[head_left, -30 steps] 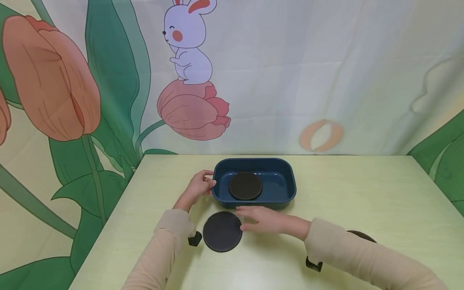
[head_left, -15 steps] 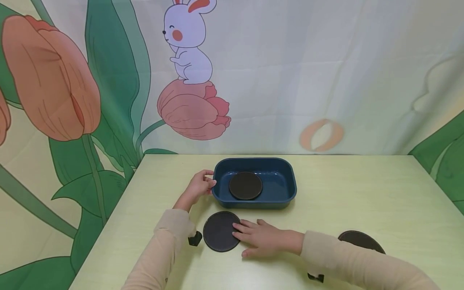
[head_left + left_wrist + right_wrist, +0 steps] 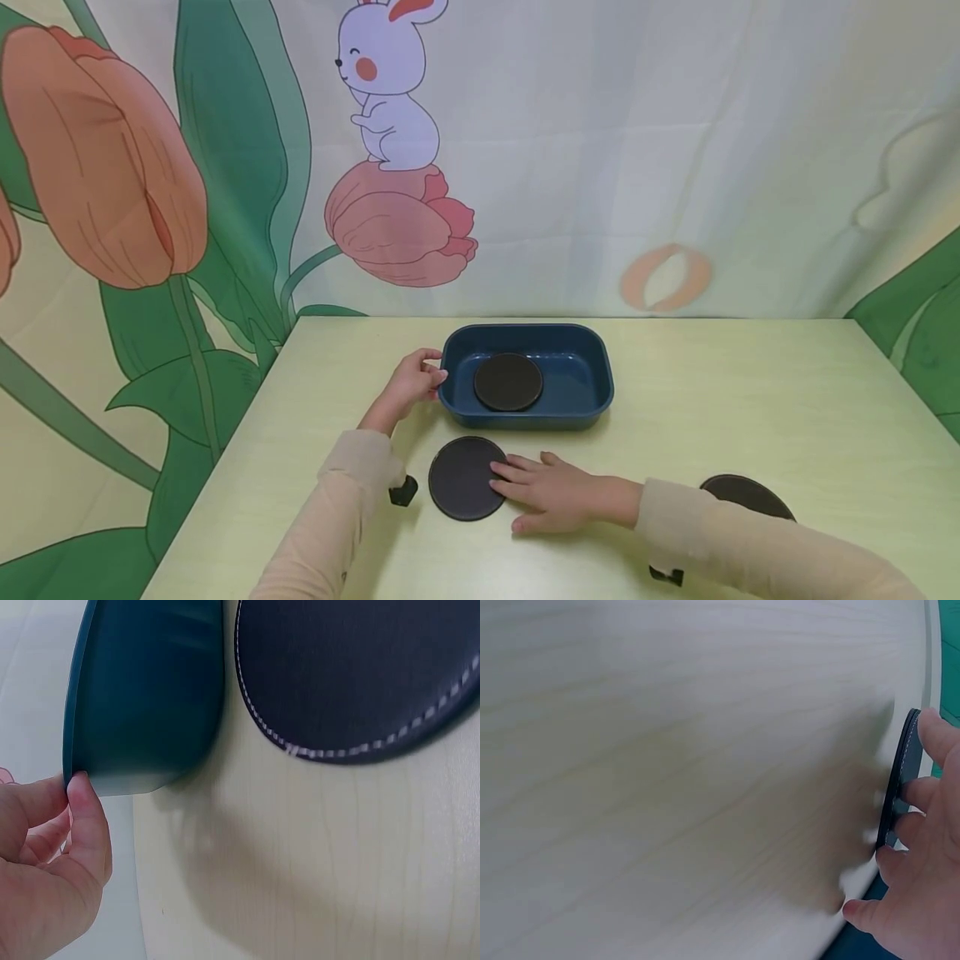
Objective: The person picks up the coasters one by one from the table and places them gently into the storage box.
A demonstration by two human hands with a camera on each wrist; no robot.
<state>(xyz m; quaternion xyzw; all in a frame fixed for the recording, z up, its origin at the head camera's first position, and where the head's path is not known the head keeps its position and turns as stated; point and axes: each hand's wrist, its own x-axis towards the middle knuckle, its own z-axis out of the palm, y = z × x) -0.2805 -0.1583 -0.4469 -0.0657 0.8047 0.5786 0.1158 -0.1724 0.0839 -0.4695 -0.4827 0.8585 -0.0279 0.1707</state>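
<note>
A dark blue rectangular bin (image 3: 577, 379) stands at the back of the table. One round black coaster (image 3: 508, 382) lies inside its left half. My left hand (image 3: 411, 382) pinches the bin's left rim between thumb and fingers, as the left wrist view shows on the bin wall (image 3: 150, 690). In front of the bin, a second round coaster (image 3: 459, 479), with white edge stitching in the left wrist view, lies flat on the table. My right hand (image 3: 555, 493) rests extended, spread fingertips on that coaster's right edge, seen side-on as a thin dark rim (image 3: 900, 769) in the right wrist view.
Another round dark coaster (image 3: 746, 493) lies at the right, partly covered by the right sleeve (image 3: 765, 542). Behind the pale wooden table (image 3: 720, 392) hangs a printed curtain (image 3: 555, 167) with tulips and a rabbit.
My right hand came down from beside the bin's front onto the coaster's right edge, and the coaster then slid slightly right. The left hand stays on the bin's rim.
</note>
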